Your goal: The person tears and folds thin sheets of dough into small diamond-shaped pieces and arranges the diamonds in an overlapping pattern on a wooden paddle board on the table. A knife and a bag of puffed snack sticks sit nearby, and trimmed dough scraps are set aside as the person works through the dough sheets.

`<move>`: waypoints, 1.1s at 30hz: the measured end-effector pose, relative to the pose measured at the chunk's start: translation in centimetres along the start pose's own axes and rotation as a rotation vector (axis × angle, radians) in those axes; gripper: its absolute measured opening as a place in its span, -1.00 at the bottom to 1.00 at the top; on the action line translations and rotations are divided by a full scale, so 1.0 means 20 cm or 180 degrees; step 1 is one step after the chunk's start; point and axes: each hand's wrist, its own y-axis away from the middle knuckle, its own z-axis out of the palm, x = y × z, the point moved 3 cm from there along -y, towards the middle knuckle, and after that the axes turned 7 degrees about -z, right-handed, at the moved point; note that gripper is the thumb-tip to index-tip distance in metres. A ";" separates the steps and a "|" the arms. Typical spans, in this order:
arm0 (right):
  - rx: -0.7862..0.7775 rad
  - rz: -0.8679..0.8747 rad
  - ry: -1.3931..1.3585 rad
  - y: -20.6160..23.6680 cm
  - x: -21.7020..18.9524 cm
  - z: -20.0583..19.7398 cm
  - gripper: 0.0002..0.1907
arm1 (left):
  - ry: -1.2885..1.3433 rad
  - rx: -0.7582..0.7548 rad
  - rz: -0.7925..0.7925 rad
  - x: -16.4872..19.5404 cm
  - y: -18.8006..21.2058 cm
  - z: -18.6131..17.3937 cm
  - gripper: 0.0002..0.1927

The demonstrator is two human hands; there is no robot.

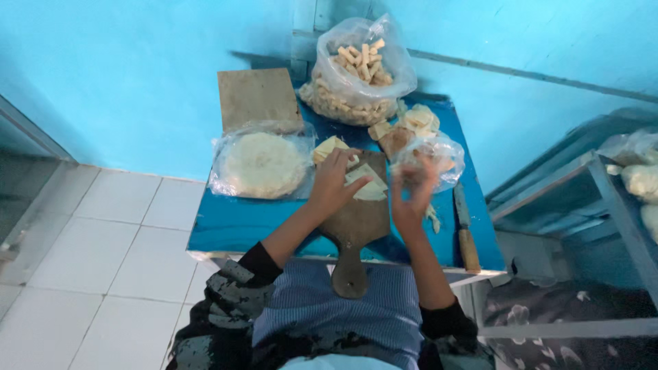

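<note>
Dough wrapper (pixel 367 185) lies under open left hand (pixel 334 183); right hand (pixel 412 192) blurred, grip unclear.

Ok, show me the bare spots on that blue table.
Bare blue table shows along the near-left edge, between the bagged white discs and the wooden board. A thin strip lies between board and knife. The back is crowded: big bag of sticks, dough pieces, both hands.
</note>
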 end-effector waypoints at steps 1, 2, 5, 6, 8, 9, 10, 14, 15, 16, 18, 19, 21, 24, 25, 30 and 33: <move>0.0461 -0.0565 0.0184 -0.03 -0.08 -0.05 -0.37 | 0.0028 0.0029 0.0024 0.00 0.01 0.00 -0.46; 0.0933 -0.1175 0.0357 -0.08 -0.15 -0.11 -0.40 | 0.0052 0.0076 0.0086 0.00 0.01 0.00 -0.49; 0.2573 -0.1596 0.0115 -0.28 -0.30 -0.21 -0.54 | 0.0126 0.0101 0.0123 -0.01 0.01 0.00 -0.56; 0.2963 -0.1213 0.0302 -0.34 -0.32 -0.19 -0.57 | 0.0165 0.0101 0.0099 -0.01 0.02 0.01 -0.57; 0.1054 -0.1426 0.1196 -0.65 -0.33 -0.09 -0.42 | 0.0139 0.0072 0.0118 -0.01 0.02 0.02 -0.58; 0.0470 -0.1260 0.1286 -0.73 -0.32 -0.03 -0.29 | 0.0121 0.0072 0.0119 -0.02 0.02 0.03 -0.59; -0.0115 -0.1091 0.1360 -0.78 -0.29 0.03 -0.16 | 0.0105 0.0080 0.0135 -0.02 0.02 0.03 -0.59; 0.0063 -0.0132 0.1424 -0.74 -0.08 -0.12 -0.46 | -0.0091 0.0099 0.0275 -0.02 0.02 0.06 -0.57; -0.0003 0.0026 0.1677 -0.68 -0.02 -0.20 -0.57 | -0.0172 0.0099 0.0295 -0.02 0.03 0.07 -0.56; -0.0346 0.0330 0.2223 -0.62 0.06 -0.27 -0.60 | -0.0162 0.0051 0.0279 -0.03 0.04 0.07 -0.57; -0.1095 0.0969 0.2888 -0.51 0.21 -0.41 -0.62 | -0.0130 -0.0017 0.0289 -0.03 0.03 0.08 -0.57; -0.1513 0.1336 0.3008 -0.44 0.27 -0.46 -0.59 | -0.0174 0.0003 0.0330 -0.03 0.03 0.08 -0.57; -0.1846 0.1278 0.2790 -0.34 0.36 -0.48 -0.59 | -0.0244 0.0023 0.0418 -0.02 0.04 0.08 -0.57; -0.1798 0.1224 0.2572 -0.25 0.41 -0.46 -0.57 | -0.0186 -0.0019 0.0317 -0.02 0.03 0.07 -0.57; -0.1696 0.1217 0.2510 -0.24 0.41 -0.45 -0.55 | -0.0166 -0.0039 0.0309 -0.02 0.03 0.07 -0.58; -0.0680 0.0591 0.1821 -0.26 0.38 -0.36 -0.71 | -0.0131 -0.0112 0.0258 -0.02 0.03 0.07 -0.58; -0.0206 0.0046 0.1796 -0.26 0.34 -0.31 -0.76 | -0.0266 -0.0062 0.0310 -0.03 0.03 0.08 -0.61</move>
